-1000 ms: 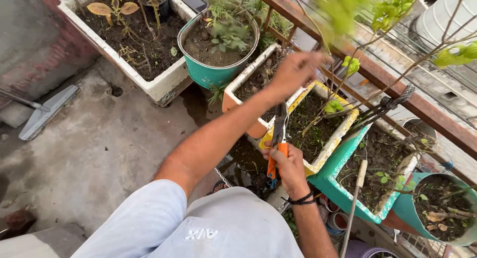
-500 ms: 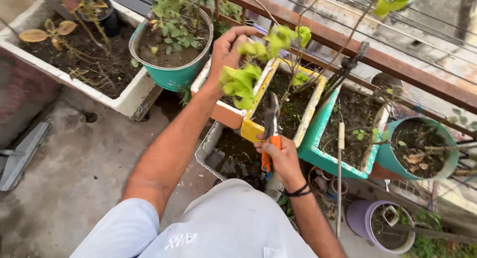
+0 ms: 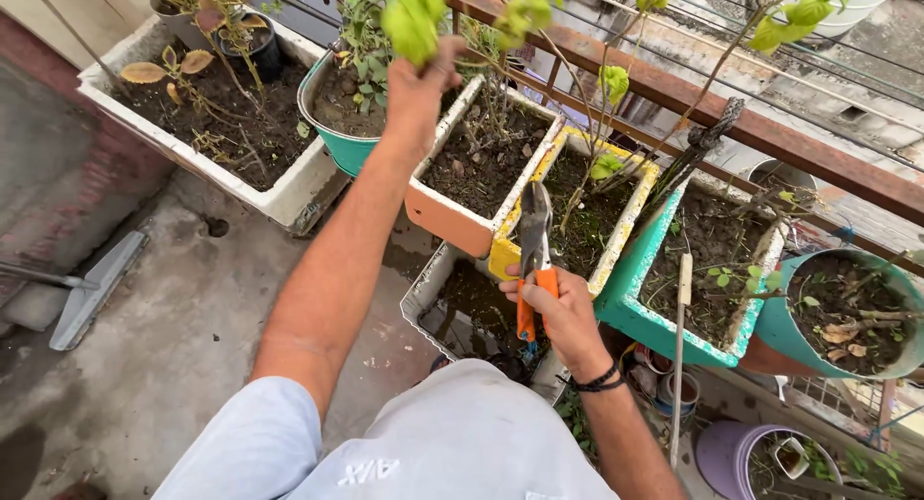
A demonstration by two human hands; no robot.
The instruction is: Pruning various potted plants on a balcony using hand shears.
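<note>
Head view: stained concrete floor [image 3: 164, 365], rusty railing [image 3: 770, 134]; left hand [image 3: 422, 81] grasps leaves [image 3: 414, 19], right hand [image 3: 563, 312] probably clenches shears [image 3: 532, 259].

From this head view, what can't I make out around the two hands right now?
- Left hand: its grip on the leafy stem is blurred.
- Pruning shears: handles covered by the right hand.
- Purple pot: cut off by the bottom edge.

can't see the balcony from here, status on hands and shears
Left hand raised, gripping a leafy green stem. Right hand holds orange-handled metal shears, blades shut, pointing up. Thin bare branches cross between.
</note>
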